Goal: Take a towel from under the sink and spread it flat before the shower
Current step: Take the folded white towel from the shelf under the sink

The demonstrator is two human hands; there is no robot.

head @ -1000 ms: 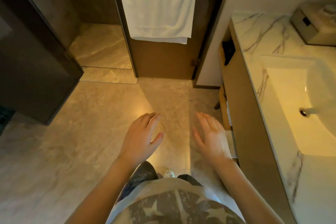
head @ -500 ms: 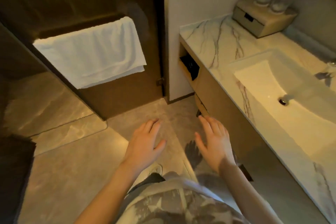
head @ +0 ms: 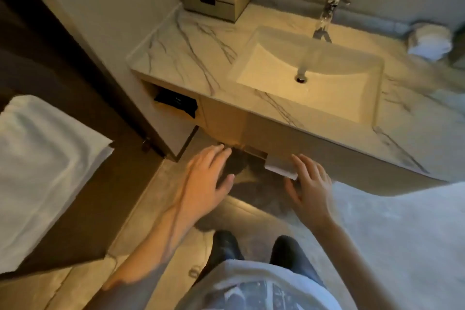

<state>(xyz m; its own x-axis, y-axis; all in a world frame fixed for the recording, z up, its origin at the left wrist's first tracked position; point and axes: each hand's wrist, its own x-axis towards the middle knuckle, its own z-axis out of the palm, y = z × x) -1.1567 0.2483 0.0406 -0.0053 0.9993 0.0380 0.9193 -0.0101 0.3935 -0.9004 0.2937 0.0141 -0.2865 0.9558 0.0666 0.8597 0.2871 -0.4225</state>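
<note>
A white folded towel pokes out from the shelf beneath the marble vanity, below the rectangular sink. My right hand hovers open just in front of that towel's near edge, fingers spread; whether it touches is unclear. My left hand is open too, fingers pointing at the dark gap under the vanity. Neither hand holds anything. Most of the shelf under the sink is hidden by the vanity front.
A large white towel hangs on the brown door at left. An open niche with a black item sits at the vanity's left end. A wooden box with glasses, a faucet and rolled towels stand on the counter.
The view has swung right, from the shower doorway to the vanity. Both open hands have moved forward and down toward the space under the sink.
</note>
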